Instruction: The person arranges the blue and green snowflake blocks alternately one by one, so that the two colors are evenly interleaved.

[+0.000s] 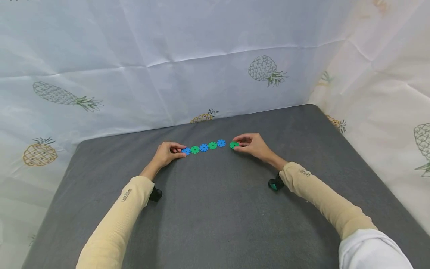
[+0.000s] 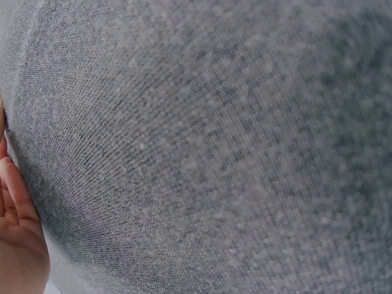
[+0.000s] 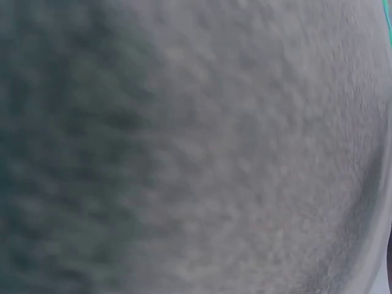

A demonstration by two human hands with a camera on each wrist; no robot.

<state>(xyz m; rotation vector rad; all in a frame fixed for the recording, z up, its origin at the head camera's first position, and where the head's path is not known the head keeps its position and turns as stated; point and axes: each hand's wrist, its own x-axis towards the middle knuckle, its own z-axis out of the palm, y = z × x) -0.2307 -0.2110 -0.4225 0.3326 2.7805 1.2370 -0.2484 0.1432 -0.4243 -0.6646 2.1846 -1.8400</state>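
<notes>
A row of notched plastic discs, blue and green by turns, runs across the grey table in the head view. My left hand (image 1: 165, 153) pinches the blue disc (image 1: 186, 151) at the row's left end between thumb and fingers. Rightward from it follow a green disc (image 1: 195, 150), a blue disc (image 1: 203, 147), another green disc (image 1: 212, 145) and a blue disc (image 1: 221, 143) at the right end. Across a small gap, my right hand (image 1: 254, 145) pinches a separate green disc (image 1: 234, 145). In the left wrist view, part of the left hand (image 2: 18, 226) shows at the left edge.
The grey cloth-covered table (image 1: 215, 209) reaches back to a pale curtain (image 1: 201, 82) printed with pineapples, which also hangs along the right side. Dark wrist-worn devices sit under the left (image 1: 155, 194) and right (image 1: 276, 183) forearms, close over the table.
</notes>
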